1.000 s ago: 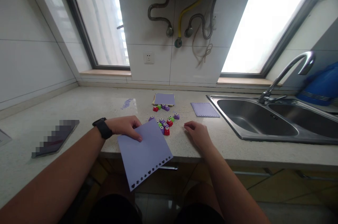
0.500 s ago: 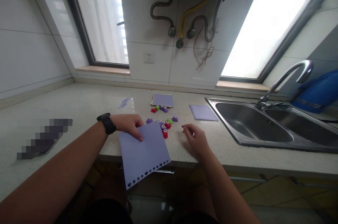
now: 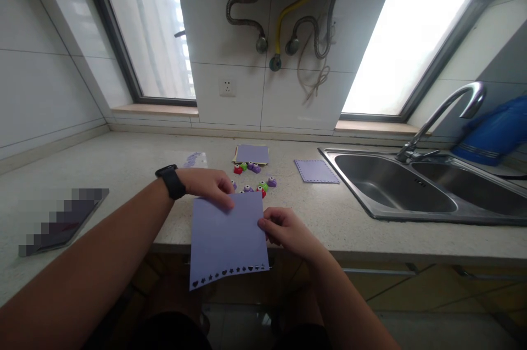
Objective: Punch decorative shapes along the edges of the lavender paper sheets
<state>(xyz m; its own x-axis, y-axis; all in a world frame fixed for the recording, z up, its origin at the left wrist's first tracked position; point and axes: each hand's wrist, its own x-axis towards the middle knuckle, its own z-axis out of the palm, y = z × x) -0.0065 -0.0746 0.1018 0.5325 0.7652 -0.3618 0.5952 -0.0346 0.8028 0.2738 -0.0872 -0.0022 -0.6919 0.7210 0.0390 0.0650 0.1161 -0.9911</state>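
Note:
A lavender sheet of paper is held up at the counter's front edge, with a row of punched hearts, stars and other small shapes along its lower border. My left hand grips its top edge, thumb on the near face. At the sheet's right edge, my right hand pinches it between thumb and fingers. Just behind the paper lie several small craft punches in purple, green and red, among them a purple punch; the sheet partly hides some of them.
Behind the punches is a stack of coloured paper. Another lavender sheet with a punched border lies beside the steel sink. Purple paper bits sit at the left back, and a pixelated dark flat object at far left.
My right hand has moved left and taken hold of the sheet's right edge. The sheet has turned straighter and covers more of the punches. The view has shifted slightly.

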